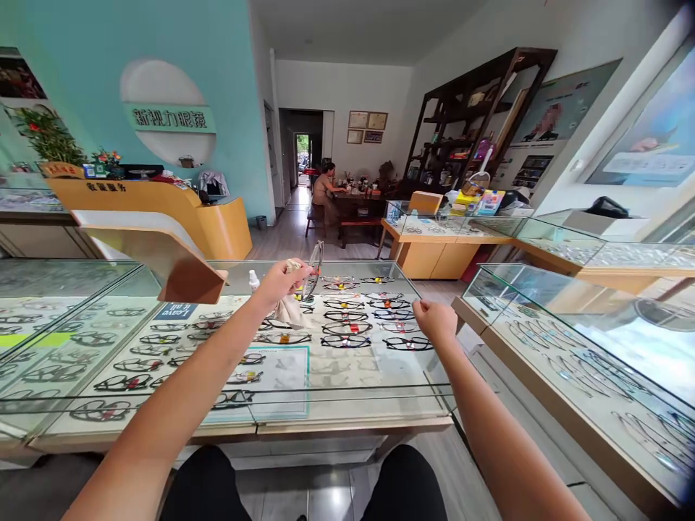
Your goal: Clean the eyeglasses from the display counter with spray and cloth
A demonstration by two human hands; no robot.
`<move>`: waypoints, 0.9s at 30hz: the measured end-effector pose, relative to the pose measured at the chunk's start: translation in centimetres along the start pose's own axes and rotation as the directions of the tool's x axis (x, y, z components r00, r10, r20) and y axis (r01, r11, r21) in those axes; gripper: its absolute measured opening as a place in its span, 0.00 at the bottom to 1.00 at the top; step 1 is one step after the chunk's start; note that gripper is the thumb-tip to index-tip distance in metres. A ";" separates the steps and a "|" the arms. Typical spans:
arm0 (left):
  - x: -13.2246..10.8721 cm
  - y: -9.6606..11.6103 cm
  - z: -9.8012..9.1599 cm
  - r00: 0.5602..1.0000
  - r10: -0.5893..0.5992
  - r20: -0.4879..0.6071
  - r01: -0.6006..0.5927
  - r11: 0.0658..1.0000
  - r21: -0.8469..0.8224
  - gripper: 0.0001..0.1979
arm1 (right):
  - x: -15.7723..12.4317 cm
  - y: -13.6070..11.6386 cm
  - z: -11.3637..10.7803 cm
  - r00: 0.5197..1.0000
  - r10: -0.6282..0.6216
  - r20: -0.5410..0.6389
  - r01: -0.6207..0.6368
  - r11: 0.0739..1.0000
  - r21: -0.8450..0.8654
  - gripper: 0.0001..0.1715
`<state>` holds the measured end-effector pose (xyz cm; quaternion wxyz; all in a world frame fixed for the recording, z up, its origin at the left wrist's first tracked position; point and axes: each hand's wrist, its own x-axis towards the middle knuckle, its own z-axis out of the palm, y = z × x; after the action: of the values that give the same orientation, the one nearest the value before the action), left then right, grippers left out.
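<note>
My left hand (pixel 285 281) is raised over the glass display case (pixel 374 409). Its fingers are closed on a pale cloth (pixel 290 312), which hangs below them, and on a pair of glasses (pixel 315 269) held upright at the fingertips. To the right, my right hand (pixel 436 320) is a closed fist near the case's right edge; whatever it may hold is hidden. Rows of glasses (pixel 346 327) with small coloured tags lie inside the case, beneath and between my hands.
A slanted brown-backed mirror or stand (pixel 190 271) rises left of my left arm. Behind it is a small white bottle (pixel 253 281). Another glass case (pixel 548 347) stands at the right. A person (pixel 324 189) sits at a dark table far back.
</note>
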<state>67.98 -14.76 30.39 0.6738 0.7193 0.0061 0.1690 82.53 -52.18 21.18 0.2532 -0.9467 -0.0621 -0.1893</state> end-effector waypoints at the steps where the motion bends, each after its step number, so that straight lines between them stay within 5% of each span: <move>1: -0.3 -0.5 -0.7 1.000 -0.003 -0.018 0.002 0.999 -0.036 0.29 | -0.5 -2.0 0.0 0.999 -0.051 -0.013 0.052 0.998 0.024 0.27; 5: -0.5 -2.2 -2.2 0.996 0.009 -0.090 -0.021 0.991 -0.129 0.32 | -2.8 -11.8 0.8 0.950 -0.313 -0.011 0.310 0.934 0.178 0.28; 7: -0.3 -2.9 -2.2 0.992 0.021 -0.122 -0.039 0.989 -0.146 0.33 | -3.6 -16.8 1.6 0.891 -0.452 0.027 0.404 0.821 0.404 0.21; 11: -0.2 -4.2 -2.1 0.980 0.042 -0.195 -0.078 0.980 -0.184 0.34 | -3.8 -23.3 4.0 0.835 -0.548 0.047 0.334 0.573 0.748 0.21; 18: -0.6 -6.8 -2.9 0.966 0.034 -0.255 -0.066 0.991 -0.119 0.31 | -4.1 -24.1 8.4 0.829 -0.552 0.092 0.230 0.486 0.843 0.26; 27: -1.0 -7.6 -2.7 0.973 0.028 -0.227 -0.046 0.996 -0.074 0.26 | -4.9 -23.1 8.2 0.800 -0.581 0.149 0.156 0.441 0.884 0.26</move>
<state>68.04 -11.66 22.84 0.6935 0.6682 0.0627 0.2621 75.81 -28.21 23.26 0.6042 -0.6823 -0.4105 0.0280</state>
